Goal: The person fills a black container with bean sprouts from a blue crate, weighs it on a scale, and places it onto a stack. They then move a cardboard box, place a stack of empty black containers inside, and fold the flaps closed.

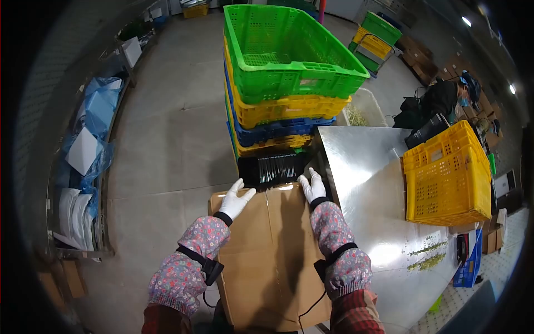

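Sleeves: my two floral sleeves (192,261) fill the bottom of the view, each with a black strap round the forearm; a cable hangs from the right one and runs out of the bottom edge.
Box: a brown cardboard box (267,250) lies flat-topped right under my arms, its near end cut off by the frame and partly covered by my sleeves.
Hidden: I cannot see the box's sides or what is inside; a shadow down the middle of its top hides the seam.
Left hand: my left hand (236,199), in a white glove, lies open and flat on the far left corner of the box, fingers spread, gripping nothing.
Right hand: my right hand (312,186), also gloved, rests open at the far right corner, fingers pointing away from me, closed on nothing.
Black tray: just beyond my fingertips sits a black ribbed tray (275,168), touching the far edge of the box as far as I can judge; its contents are too dark to make out.
Crates: behind the tray stands a stack of crates (283,111), green on top, then yellow and blue, the lowest ones hidden by the tray.
Table: a shiny metal table (367,183) is just to the right of the box, with a yellow crate (445,178) on it and some green bits near its front edge.
Person: a seated person (445,100) works well apart at the far right, small and hard to make out.
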A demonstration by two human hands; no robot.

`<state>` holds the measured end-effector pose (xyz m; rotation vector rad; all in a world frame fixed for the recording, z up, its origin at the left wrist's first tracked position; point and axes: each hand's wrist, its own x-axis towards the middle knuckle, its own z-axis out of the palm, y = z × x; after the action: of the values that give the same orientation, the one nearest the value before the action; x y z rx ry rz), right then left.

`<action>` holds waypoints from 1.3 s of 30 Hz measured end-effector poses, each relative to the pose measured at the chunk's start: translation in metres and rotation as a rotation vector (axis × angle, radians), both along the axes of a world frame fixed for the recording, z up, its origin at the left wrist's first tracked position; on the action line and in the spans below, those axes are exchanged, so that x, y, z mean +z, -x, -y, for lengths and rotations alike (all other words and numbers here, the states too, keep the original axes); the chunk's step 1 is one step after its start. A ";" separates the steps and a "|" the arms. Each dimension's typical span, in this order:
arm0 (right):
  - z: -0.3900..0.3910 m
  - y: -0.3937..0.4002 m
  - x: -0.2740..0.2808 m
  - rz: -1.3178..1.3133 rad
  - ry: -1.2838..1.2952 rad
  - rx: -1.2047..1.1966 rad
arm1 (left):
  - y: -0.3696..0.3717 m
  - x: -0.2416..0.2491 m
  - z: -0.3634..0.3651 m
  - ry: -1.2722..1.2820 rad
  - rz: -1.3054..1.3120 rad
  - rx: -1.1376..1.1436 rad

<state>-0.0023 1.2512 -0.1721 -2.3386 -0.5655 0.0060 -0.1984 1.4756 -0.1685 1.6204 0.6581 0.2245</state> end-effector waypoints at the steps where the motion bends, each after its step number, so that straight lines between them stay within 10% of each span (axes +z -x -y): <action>1: -0.006 -0.006 0.004 -0.056 -0.052 -0.052 | -0.009 0.006 -0.008 -0.039 -0.035 -0.012; 15: -0.056 -0.082 -0.122 -0.512 -0.372 -0.185 | -0.101 -0.034 0.025 0.388 0.259 -0.039; 23: -0.034 0.028 -0.013 -0.432 -0.965 -0.253 | -0.040 0.082 0.074 0.027 0.390 -0.208; 26: 0.001 0.037 0.053 -0.463 -1.405 -0.043 | -0.042 0.132 0.097 -0.479 0.471 -0.308; 39: 0.126 0.006 0.101 -0.855 -1.511 -0.115 | -0.209 0.228 0.246 -1.243 0.421 -0.458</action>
<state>-0.0080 1.1251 -0.0706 -0.7337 0.0776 0.3671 0.0105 1.2297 0.0594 2.7177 -0.3084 0.6975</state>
